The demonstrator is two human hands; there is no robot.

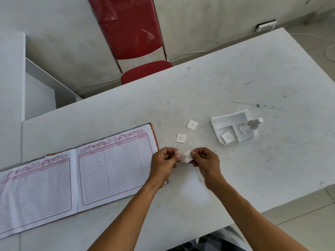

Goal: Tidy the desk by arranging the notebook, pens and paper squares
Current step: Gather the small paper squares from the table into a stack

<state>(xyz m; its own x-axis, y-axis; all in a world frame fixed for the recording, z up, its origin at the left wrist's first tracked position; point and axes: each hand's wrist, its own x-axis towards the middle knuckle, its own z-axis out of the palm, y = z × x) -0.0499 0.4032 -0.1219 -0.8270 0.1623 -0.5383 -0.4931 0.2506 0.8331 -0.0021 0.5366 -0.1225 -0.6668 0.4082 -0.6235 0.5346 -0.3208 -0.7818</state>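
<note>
An open lined notebook (76, 180) with pink borders lies flat on the left of the white desk (235, 84). My left hand (164, 164) and my right hand (205, 161) meet just right of the notebook, each pinching small white paper squares (185, 156) between fingertips; I cannot tell how many. Two loose squares lie beyond the hands: one marked 12 (181, 138) and one marked 7 (192, 125). Another square marked 6 (227, 137) sits in the front left compartment of a white divided tray (226, 118). No pens are visible.
A clear spray bottle (251, 125) lies in the tray's right compartment. A red chair (134, 38) stands behind the desk's far edge. A lower white surface (10, 73) sits at the far left. A wall socket (266, 26) and cable run along the floor behind.
</note>
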